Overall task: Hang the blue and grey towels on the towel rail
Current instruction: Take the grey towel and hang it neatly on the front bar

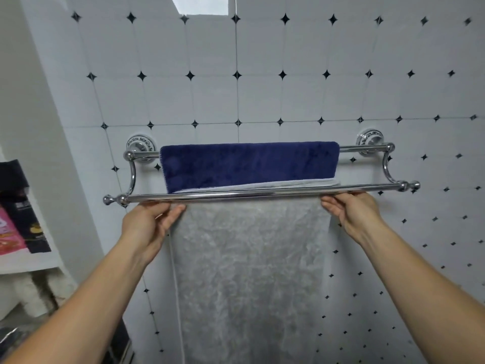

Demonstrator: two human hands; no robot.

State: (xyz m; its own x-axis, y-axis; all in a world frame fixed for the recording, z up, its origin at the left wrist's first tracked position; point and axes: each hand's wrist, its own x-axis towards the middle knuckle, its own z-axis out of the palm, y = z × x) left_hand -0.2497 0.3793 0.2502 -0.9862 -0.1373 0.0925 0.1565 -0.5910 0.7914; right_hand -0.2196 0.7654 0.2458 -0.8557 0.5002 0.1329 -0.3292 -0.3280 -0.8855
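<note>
A chrome towel rail (262, 193) with 2 round polished bars, curved end brackets and ball finials is fixed to a white tiled wall (262, 74) dotted with small black diamond insets. The blue towel (246, 165), plush and deep navy with a pale stitched left edge, is folded over the rear, higher bar, sitting between the 2 round patterned wall mounts. The grey towel (249, 271), fluffy and mottled silver, hangs down in a long rectangle from the front, lower bar, with its top edge passing over that bar. The left hand (152, 222) pinches the grey towel's upper left corner just under the front bar; the right hand (351, 211) grips its upper right corner the same way. At the left edge, a white shelf (29, 264) carries dark and pink packages.
</note>
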